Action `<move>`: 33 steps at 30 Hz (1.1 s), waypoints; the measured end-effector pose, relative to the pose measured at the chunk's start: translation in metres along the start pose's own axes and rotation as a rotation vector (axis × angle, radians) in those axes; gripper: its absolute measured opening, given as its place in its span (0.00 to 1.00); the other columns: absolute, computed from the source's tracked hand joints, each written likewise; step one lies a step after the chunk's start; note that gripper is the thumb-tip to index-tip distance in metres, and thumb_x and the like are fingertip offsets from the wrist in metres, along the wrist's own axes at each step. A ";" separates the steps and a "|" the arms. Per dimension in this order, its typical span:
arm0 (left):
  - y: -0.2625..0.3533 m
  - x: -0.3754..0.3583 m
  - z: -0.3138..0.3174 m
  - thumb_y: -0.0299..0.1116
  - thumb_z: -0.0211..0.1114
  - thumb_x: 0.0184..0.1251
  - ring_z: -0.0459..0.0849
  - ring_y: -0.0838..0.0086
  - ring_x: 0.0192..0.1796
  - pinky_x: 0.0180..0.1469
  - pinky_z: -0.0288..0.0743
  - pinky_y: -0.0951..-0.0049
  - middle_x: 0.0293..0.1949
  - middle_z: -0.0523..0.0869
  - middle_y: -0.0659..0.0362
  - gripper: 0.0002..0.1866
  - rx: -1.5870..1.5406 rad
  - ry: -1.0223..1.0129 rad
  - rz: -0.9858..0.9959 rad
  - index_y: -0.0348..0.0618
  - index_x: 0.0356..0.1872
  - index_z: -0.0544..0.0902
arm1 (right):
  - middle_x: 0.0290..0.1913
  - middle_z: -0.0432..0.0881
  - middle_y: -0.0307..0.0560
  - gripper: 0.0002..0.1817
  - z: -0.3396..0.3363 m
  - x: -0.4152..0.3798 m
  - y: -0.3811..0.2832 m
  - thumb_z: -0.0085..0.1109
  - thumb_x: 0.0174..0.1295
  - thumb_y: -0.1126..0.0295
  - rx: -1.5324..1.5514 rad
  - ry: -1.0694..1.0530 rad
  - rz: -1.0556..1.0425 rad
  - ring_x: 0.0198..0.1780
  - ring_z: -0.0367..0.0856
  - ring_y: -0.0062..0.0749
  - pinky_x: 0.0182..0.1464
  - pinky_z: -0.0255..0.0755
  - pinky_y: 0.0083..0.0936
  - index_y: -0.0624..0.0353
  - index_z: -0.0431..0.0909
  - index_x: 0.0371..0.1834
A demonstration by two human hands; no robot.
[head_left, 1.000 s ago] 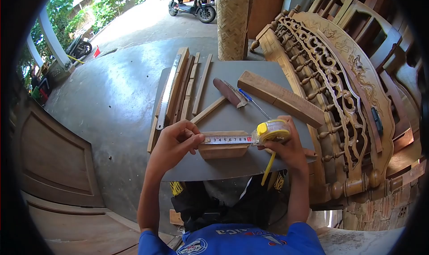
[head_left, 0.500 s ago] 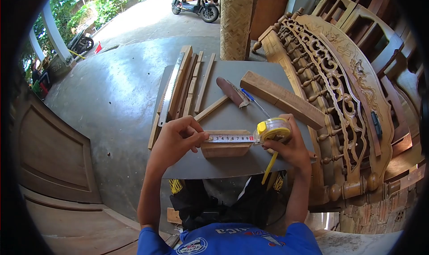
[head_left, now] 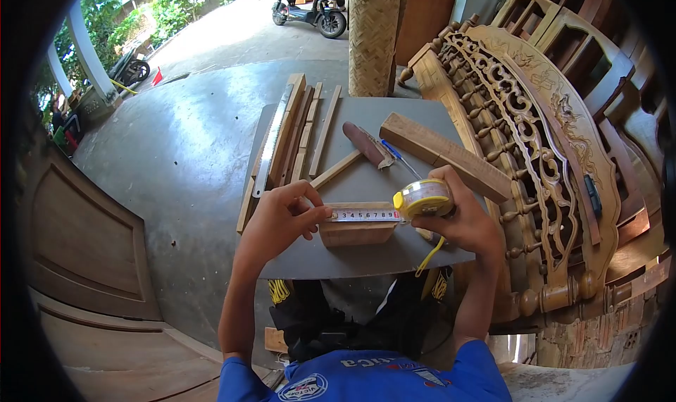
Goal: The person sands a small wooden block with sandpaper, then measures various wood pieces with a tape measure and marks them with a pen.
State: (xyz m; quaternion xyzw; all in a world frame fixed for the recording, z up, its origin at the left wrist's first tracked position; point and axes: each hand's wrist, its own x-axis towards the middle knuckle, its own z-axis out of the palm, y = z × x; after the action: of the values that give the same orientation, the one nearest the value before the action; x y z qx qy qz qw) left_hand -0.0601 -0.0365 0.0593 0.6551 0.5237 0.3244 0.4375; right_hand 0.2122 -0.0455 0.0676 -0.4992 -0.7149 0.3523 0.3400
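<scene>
A short wooden block (head_left: pixel 358 235) lies near the front of the grey table (head_left: pixel 303 261). Across its top stretches the blade of a yellow tape measure (head_left: pixel 425 198), numbers facing up. My left hand (head_left: pixel 285 215) pinches the blade's end at the block's left end. The clear and yellow case sits in my right hand (head_left: pixel 465 215), fingers wrapped round it, just past the block's right end. A yellow strap (head_left: pixel 431 255) hangs below the case. Behind the case lies a blue-handled screwdriver (head_left: pixel 400 157), close to a brown-handled tool (head_left: pixel 366 145).
On the table's left lie a saw blade (head_left: pixel 273 141) and several wooden strips (head_left: pixel 304 134). A thick timber (head_left: pixel 443 155) lies at the right. Carved wooden furniture panels (head_left: pixel 521 134) stand close beside the table. A rolled woven mat (head_left: pixel 375 42) stands behind it.
My right hand and the tape case have shifted slightly right and turned, so the case faces more sideways. The hanging strap has swung. My left hand stays at the block's left end.
</scene>
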 end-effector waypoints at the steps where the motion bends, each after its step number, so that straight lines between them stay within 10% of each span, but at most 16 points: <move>1: 0.000 0.000 0.000 0.31 0.65 0.58 0.76 0.84 0.19 0.23 0.67 0.82 0.16 0.80 0.60 0.08 0.012 -0.002 0.005 0.37 0.29 0.77 | 0.39 0.79 0.52 0.29 -0.001 0.001 0.000 0.72 0.43 0.67 -0.015 -0.009 0.002 0.43 0.80 0.38 0.43 0.72 0.31 0.58 0.63 0.45; 5: 0.001 -0.003 0.000 0.31 0.65 0.58 0.76 0.84 0.19 0.23 0.67 0.82 0.16 0.80 0.60 0.08 -0.003 -0.006 0.006 0.37 0.29 0.76 | 0.39 0.77 0.43 0.30 -0.004 0.006 -0.010 0.73 0.42 0.71 -0.079 -0.076 0.034 0.42 0.76 0.23 0.41 0.71 0.24 0.56 0.63 0.46; 17: -0.010 -0.003 0.000 0.34 0.65 0.58 0.76 0.84 0.20 0.24 0.67 0.82 0.16 0.79 0.61 0.10 -0.042 -0.023 0.045 0.37 0.31 0.78 | 0.36 0.80 0.50 0.28 -0.007 0.009 -0.011 0.72 0.43 0.67 -0.133 -0.079 -0.123 0.39 0.81 0.36 0.41 0.72 0.29 0.58 0.64 0.44; 23: -0.014 -0.002 0.000 0.34 0.65 0.58 0.76 0.85 0.20 0.24 0.69 0.83 0.17 0.79 0.62 0.10 -0.085 -0.035 0.078 0.36 0.31 0.79 | 0.35 0.79 0.44 0.28 0.004 -0.006 0.011 0.73 0.43 0.67 -0.050 0.082 -0.181 0.39 0.78 0.20 0.39 0.74 0.21 0.57 0.65 0.44; 33: -0.009 -0.007 0.001 0.31 0.65 0.58 0.78 0.84 0.23 0.25 0.72 0.83 0.21 0.80 0.61 0.08 -0.038 0.006 0.098 0.35 0.30 0.78 | 0.38 0.80 0.45 0.27 0.007 -0.006 0.028 0.74 0.40 0.71 0.069 0.116 -0.179 0.41 0.78 0.24 0.43 0.74 0.24 0.56 0.65 0.40</move>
State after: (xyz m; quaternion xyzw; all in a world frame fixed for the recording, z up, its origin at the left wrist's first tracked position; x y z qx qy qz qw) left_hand -0.0640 -0.0429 0.0512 0.6706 0.4860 0.3571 0.4320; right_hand 0.2211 -0.0457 0.0396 -0.4409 -0.7233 0.3153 0.4278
